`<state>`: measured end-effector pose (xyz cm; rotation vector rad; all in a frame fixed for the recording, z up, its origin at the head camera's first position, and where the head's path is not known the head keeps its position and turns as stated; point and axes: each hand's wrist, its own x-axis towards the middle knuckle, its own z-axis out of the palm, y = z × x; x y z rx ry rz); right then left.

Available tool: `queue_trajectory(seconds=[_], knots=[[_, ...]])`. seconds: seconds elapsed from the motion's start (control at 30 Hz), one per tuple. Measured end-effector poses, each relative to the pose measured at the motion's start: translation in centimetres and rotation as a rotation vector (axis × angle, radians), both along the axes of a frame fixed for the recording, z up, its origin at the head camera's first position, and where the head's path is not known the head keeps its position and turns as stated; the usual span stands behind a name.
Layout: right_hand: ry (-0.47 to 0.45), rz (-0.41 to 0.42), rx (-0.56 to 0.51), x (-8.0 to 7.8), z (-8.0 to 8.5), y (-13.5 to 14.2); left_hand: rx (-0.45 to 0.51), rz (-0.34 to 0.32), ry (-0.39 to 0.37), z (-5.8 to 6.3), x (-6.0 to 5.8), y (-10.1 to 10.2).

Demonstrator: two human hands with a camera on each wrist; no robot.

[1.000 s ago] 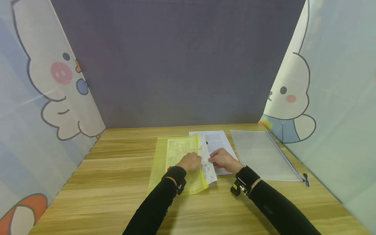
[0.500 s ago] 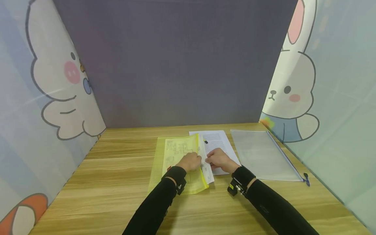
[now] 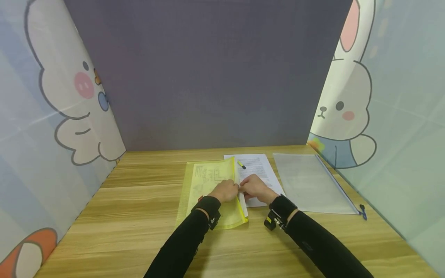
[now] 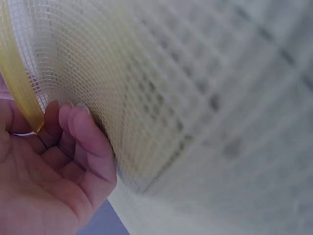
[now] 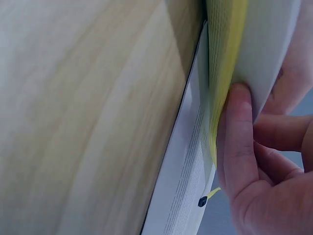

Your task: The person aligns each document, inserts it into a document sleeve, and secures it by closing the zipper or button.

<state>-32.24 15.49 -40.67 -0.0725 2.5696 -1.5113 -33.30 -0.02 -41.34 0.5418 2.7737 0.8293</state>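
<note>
A yellow mesh zip pouch [image 3: 217,221] lies on the table, its right side lifted open. Through the mesh shows a sheet of paper [image 3: 201,175] with line drawings, and a narrow strip of it sticks out at the opening. My left hand [image 3: 224,190] grips the pouch's upper layer by its yellow edge; the left wrist view shows curled fingers [image 4: 88,129] there. My right hand [image 3: 256,187] pinches the sheet's right edge between thumb and fingers, right at the pouch mouth. In the right wrist view, one finger [image 5: 239,132] lies between the yellow edge and the paper [image 5: 264,54].
A printed page [image 3: 262,164] lies flat behind the right hand, partly under the pouch. The pouch's yellow zipper pull with a black end [image 3: 243,166] hangs over it. To the right lies a whitish zip pouch [image 3: 309,181] with a blue zipper pull [image 3: 363,212].
My right hand has moved left, sliding the sheet deeper into the yellow pouch, so less of it sticks out. My left hand keeps its grip in place. The yellow zipper pull has come into fuller view.
</note>
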Motion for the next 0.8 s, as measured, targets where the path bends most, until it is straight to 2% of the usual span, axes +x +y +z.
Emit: queue_trajectory(seconds=[0.27, 0.43, 0.67, 0.8], knots=[[0.044, 0.003, 0.108, -0.1, 0.0, -0.7, 0.012, -0.018, -0.008, 0.1, 0.1, -0.4], [0.029, 0.003, 0.091, -0.2, -0.1, -0.8, 0.005, -0.04, -0.001, 0.3, 0.1, -0.6], [0.046, 0.068, 0.033, 0.0, 0.1, -1.0, 0.042, -0.048, -0.02, 0.3, 0.1, -0.7], [0.048, 0.047, 0.045, -0.2, -0.3, -1.2, 0.054, -0.048, -0.017, 0.0, 0.0, -0.6]])
